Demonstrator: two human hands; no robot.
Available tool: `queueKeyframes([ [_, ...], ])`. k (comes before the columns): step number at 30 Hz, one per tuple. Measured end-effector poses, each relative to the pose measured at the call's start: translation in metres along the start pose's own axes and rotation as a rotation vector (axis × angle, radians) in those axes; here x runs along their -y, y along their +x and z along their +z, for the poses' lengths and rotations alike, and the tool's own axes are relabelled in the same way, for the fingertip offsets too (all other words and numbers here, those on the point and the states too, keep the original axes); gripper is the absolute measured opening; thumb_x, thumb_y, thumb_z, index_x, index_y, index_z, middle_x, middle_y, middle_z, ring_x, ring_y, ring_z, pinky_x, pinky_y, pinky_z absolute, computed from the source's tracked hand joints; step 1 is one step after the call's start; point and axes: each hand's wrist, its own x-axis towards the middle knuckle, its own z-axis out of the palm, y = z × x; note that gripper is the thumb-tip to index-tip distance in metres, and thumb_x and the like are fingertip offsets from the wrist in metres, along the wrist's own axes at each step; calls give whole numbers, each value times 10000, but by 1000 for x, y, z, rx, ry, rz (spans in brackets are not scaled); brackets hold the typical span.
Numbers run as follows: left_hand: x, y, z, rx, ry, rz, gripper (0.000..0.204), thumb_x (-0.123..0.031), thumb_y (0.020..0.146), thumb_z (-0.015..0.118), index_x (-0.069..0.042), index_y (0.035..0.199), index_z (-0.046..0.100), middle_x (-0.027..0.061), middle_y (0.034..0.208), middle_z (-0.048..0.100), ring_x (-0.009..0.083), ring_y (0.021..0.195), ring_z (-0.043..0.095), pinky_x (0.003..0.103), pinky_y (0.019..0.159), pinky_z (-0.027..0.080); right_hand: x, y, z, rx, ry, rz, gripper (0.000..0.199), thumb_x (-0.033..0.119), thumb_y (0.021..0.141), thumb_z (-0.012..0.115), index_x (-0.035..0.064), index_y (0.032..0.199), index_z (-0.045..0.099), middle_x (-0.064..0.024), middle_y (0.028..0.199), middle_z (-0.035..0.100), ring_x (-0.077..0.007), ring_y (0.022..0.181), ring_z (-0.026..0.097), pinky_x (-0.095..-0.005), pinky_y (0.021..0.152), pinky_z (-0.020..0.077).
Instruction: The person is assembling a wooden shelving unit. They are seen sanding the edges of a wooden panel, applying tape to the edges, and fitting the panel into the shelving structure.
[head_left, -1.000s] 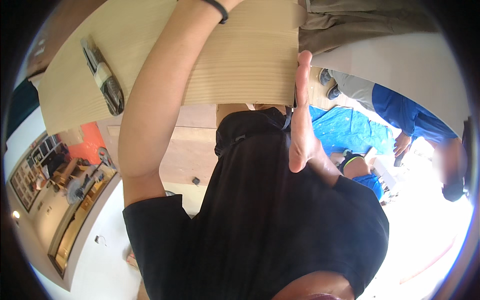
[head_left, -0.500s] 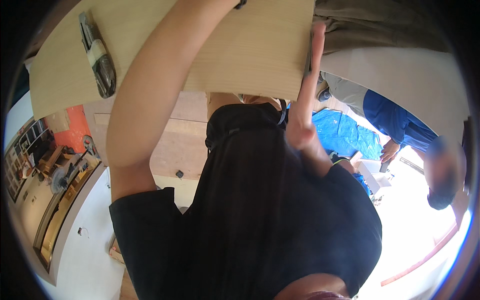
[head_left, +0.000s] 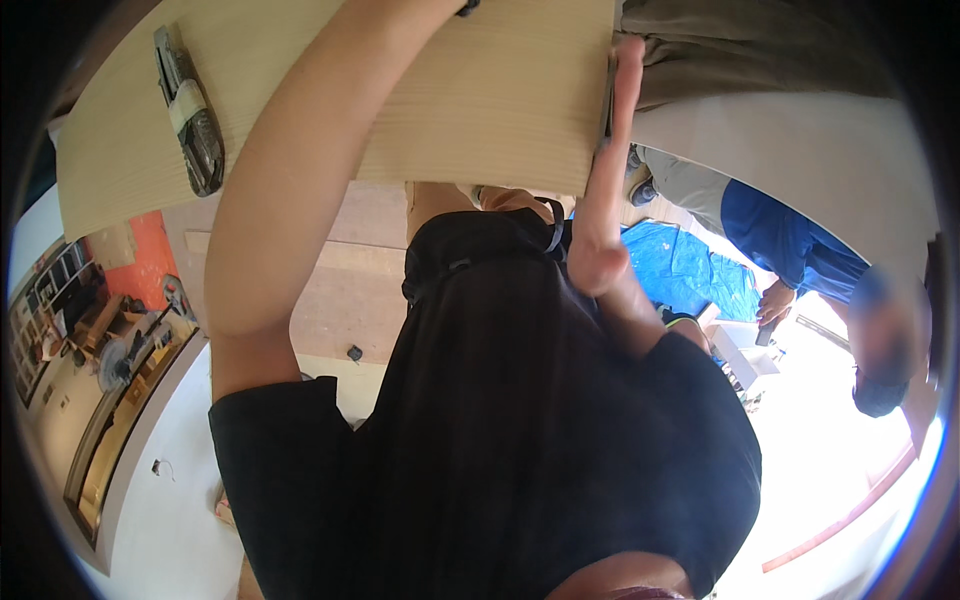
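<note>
A pale wood-grain board point(head_left: 490, 125) spans the top of the view in front of me. My left arm reaches up across it, with a dark band at the wrist; the left hand lies beyond the top edge. My right forearm rises along the board's right edge. The right hand point(head_left: 628, 62) is at that edge beside a thin dark strip point(head_left: 607, 100), its fingers too indistinct to make out. On the board, left of my left arm, rests a utility knife point(head_left: 192, 125) with light tape wrapped around its handle.
Brown cloth point(head_left: 740, 60) lies at the upper right, above a pale panel point(head_left: 790, 130). A co-worker in a blue top point(head_left: 760, 225) leans at the right, near a blue sheet point(head_left: 690, 270). At far left stand a fan point(head_left: 115, 360) and cluttered shelving point(head_left: 50, 310).
The board and knife appear slightly farther left in the view, as do both my arms. My right hand stays at the board's edge.
</note>
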Motion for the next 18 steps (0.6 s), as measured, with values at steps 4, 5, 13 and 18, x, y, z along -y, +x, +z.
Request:
queueKeyframes([
  [4, -6, 7, 7, 49, -64, 24, 461, -216, 980, 382, -2, 657, 631, 239, 684, 646, 408, 673, 644, 522, 715, 478, 14, -24, 2, 15, -62, 63, 1259, 837, 791, 368, -107, 1481, -101, -321, 1552, -156, -417, 1461, -126, -518, 1169, -28],
  [5, -8, 6, 10, 38, -39, 33, 460, -215, 981, 380, -3, 659, 630, 240, 684, 645, 410, 671, 641, 524, 714, 475, 23, -29, 4, 18, -67, 108, 1251, 833, 794, 364, -103, 1484, -97, -318, 1554, -152, -418, 1462, -122, -517, 1171, -23],
  [13, 4, 1, -1, -45, 73, 17, 457, -215, 983, 377, -9, 659, 626, 229, 691, 649, 408, 670, 634, 525, 715, 468, -13, 47, -18, -19, 238, 452, 1318, 914, 714, 361, -32, 1512, -93, -262, 1573, -158, -388, 1475, -85, -513, 1176, 7],
  [18, -6, 2, 4, 33, 10, 18, 454, -220, 981, 379, -7, 672, 635, 228, 700, 652, 408, 689, 638, 527, 714, 470, 21, -9, 4, -25, 20, 166, 1233, 853, 791, 317, -83, 1498, -61, -342, 1550, -107, -445, 1462, -80, -536, 1167, -8],
])
